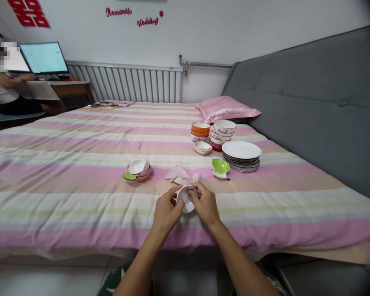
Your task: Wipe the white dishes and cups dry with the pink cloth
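Observation:
A small white bowl [187, 205] is tilted toward me near the front edge of the bed. My left hand [168, 209] grips its left rim, thumb on the inside. Closed at the right rim, my right hand [206, 205] pinches a pale pink cloth [179, 174] against the bowl. The rest of that cloth lies crumpled on the sheet just behind; its part under the fingers is hidden. To the left sits a stack of small dishes [138, 167], white and pink with a green leaf-shaped end. A green leaf-shaped dish [221, 167] rests to the right.
Further right stands a stack of plates [241, 150]. Behind are orange-and-white bowls [200, 130], patterned white bowls [224, 127] and small pink-rimmed dishes [202, 147]. A pink pillow [228, 108] lies by the grey headboard [311, 82]. A person [3, 88] sits at a desk far left.

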### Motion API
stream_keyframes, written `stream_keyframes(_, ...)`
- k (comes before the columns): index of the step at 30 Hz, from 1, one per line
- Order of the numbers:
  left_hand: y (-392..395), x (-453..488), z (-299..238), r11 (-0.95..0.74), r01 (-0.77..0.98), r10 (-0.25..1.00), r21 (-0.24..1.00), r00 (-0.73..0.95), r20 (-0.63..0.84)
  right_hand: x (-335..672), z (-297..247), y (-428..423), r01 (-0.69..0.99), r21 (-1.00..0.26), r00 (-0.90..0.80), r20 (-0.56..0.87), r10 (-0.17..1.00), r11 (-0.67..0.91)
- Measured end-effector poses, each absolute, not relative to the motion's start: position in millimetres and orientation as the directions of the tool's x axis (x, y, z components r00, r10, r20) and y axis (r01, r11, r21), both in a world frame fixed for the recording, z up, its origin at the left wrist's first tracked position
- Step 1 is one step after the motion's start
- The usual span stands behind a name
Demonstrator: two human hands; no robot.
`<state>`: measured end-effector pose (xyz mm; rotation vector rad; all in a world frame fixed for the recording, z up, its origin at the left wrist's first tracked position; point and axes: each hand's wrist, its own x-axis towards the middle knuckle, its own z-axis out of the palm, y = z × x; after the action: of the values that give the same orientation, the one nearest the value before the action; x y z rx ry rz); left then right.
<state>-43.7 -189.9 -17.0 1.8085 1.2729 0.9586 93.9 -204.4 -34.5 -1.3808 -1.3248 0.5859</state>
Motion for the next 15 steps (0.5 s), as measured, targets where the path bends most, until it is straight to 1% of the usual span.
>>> stream_keyframes(2,-190,-39,-24,-0.196,0.341,0.969,0.92,0.211,0.128,94,-37,-201,0.287,-0.942,0.348,0.271,0.897,0.173)
stream_keyframes(5,-191,-33,-30,-0.162,0.216,0.964,0.963,0.242,0.108,93,-39,-196,0.165,-0.978,0.446,0.188,0.875,0.126)
stream_keyframes(7,-194,-31,-28,-0.179,0.194,0.961,0.964,0.242,0.13,93,-41,-195,0.117,-0.988,0.469,0.147,0.871,0.104)
stream_keyframes(9,-198,-30,-22,-0.229,0.219,0.957,0.948,0.226,0.179,92,-43,-194,0.086,-0.992,0.469,0.125,0.874,0.096)
stream_keyframes(12,-200,-32,-14,-0.308,0.258,0.939,0.916,0.238,0.249,91,-43,-195,0.083,-0.992,0.446,0.121,0.887,0.094)
stream_keyframes(15,-199,-35,-14,-0.335,0.269,0.928,0.903,0.26,0.267,92,-42,-197,0.168,-0.981,0.415,0.162,0.895,0.099)
